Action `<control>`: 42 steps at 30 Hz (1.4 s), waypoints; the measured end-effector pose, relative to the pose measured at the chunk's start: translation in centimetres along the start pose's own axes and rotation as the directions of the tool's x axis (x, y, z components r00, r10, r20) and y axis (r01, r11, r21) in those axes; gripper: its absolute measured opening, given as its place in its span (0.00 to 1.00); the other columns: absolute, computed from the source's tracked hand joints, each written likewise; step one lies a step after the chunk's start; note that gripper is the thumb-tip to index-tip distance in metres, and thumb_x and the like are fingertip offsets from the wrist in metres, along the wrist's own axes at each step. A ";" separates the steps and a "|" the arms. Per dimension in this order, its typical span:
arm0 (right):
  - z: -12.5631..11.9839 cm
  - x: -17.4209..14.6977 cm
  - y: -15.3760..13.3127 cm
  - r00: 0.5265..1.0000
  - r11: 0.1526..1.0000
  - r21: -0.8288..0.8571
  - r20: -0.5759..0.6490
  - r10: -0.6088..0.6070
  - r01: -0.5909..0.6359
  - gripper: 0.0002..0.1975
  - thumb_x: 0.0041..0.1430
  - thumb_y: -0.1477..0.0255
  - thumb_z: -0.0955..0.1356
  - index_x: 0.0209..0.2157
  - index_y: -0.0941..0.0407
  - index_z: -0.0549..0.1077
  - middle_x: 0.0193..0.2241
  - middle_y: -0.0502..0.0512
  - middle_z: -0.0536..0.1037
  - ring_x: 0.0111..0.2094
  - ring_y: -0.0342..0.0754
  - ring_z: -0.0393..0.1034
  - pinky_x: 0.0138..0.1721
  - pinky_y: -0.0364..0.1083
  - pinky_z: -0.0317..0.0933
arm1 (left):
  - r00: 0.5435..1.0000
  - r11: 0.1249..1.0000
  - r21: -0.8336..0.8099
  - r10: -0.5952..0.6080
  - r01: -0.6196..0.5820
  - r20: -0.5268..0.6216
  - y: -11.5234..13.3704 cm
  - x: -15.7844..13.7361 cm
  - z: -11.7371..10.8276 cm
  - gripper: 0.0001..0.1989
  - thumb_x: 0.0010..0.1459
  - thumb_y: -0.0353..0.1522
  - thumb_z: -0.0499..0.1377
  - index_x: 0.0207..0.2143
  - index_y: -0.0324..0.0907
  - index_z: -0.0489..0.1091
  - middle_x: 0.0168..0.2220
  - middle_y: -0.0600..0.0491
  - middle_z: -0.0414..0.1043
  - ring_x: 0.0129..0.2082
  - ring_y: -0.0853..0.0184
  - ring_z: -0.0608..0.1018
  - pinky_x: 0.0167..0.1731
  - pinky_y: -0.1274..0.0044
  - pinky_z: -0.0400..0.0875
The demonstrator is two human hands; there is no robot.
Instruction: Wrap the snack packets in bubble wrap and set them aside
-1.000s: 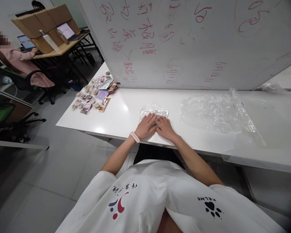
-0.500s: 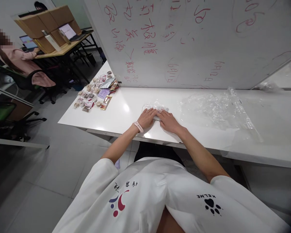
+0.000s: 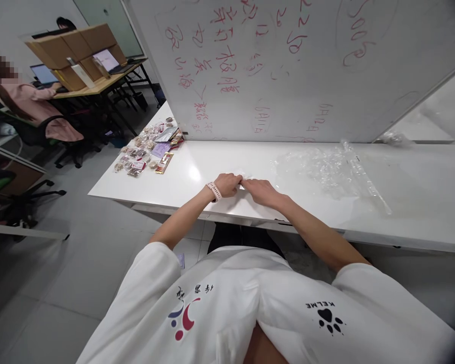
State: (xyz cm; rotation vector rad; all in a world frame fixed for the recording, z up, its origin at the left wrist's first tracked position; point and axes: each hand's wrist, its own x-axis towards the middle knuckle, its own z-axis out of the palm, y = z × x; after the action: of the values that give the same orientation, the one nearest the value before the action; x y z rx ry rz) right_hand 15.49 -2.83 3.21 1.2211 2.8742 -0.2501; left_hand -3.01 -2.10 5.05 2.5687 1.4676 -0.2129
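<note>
Near the whiteboard (image 3: 273, 76), our left hand (image 3: 228, 185) and right hand (image 3: 261, 191) touch crumpled clear plastic (image 3: 245, 174), seemingly not yet flat; we cannot tell whether either grip is closed.

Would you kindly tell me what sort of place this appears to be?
Most likely an office: there is a whiteboard marked in red, and farther back a laptop stands on a wooden desk.

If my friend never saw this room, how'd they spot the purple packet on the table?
Find the big whiteboard with red writing. By its lower left corner, on the white table, lies a pile of packets. The purple packet sits between a silvery packet and a gold-edged packet; its pale purple colour sets it apart.
</note>
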 end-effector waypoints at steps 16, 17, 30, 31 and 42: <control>0.8 6.3 7.0 0.946 0.814 0.516 -0.022 0.325 -0.268 0.23 0.56 0.65 0.70 0.53 0.55 0.72 0.54 0.59 0.73 0.51 0.55 0.69 0.48 0.49 0.63 | 0.979 0.958 -0.216 -0.165 0.188 0.121 -5.1 6.7 -1.2 0.20 0.56 0.41 0.59 0.48 0.41 0.74 0.51 0.44 0.73 0.53 0.54 0.71 0.50 0.67 0.67; 1.1 6.4 7.0 0.943 0.830 0.490 -0.044 0.331 -0.268 0.24 0.56 0.65 0.70 0.55 0.55 0.71 0.56 0.60 0.72 0.53 0.56 0.67 0.50 0.51 0.62 | 0.979 0.959 -0.202 -0.187 0.201 0.085 -4.9 6.5 -0.5 0.22 0.58 0.41 0.59 0.52 0.42 0.71 0.56 0.43 0.70 0.57 0.52 0.68 0.52 0.65 0.66; -1.4 6.6 5.5 0.893 0.798 0.586 0.422 -0.156 -0.137 0.21 0.44 0.54 0.75 0.32 0.57 0.75 0.32 0.55 0.77 0.32 0.49 0.69 0.31 0.45 0.58 | 0.764 0.878 -0.416 -0.433 0.237 -0.479 -1.7 0.6 7.2 0.10 0.66 0.37 0.53 0.38 0.42 0.70 0.39 0.46 0.71 0.41 0.58 0.71 0.36 0.70 0.65; -1.2 6.0 5.1 0.909 0.766 0.629 0.383 -0.161 -0.130 0.20 0.45 0.55 0.74 0.32 0.57 0.74 0.33 0.54 0.77 0.32 0.48 0.69 0.31 0.45 0.59 | 0.752 0.880 -0.430 -0.421 0.203 -0.507 -1.6 0.4 7.3 0.10 0.66 0.37 0.52 0.36 0.42 0.69 0.37 0.46 0.70 0.39 0.59 0.71 0.34 0.71 0.65; -2.4 -10.3 8.9 0.865 0.363 0.930 -0.130 0.484 -0.064 0.16 0.56 0.61 0.71 0.44 0.52 0.73 0.43 0.55 0.77 0.39 0.50 0.72 0.38 0.50 0.69 | 0.591 0.659 -0.752 -0.609 0.005 -0.530 2.2 -2.5 8.2 0.25 0.67 0.41 0.49 0.62 0.41 0.57 0.59 0.39 0.62 0.52 0.58 0.71 0.49 0.65 0.70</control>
State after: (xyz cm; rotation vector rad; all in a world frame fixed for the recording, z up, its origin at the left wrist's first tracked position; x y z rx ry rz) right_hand 29.17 -3.77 4.99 2.0487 2.6371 -2.0218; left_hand -2.72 -7.09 -2.20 1.7187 1.7762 1.3084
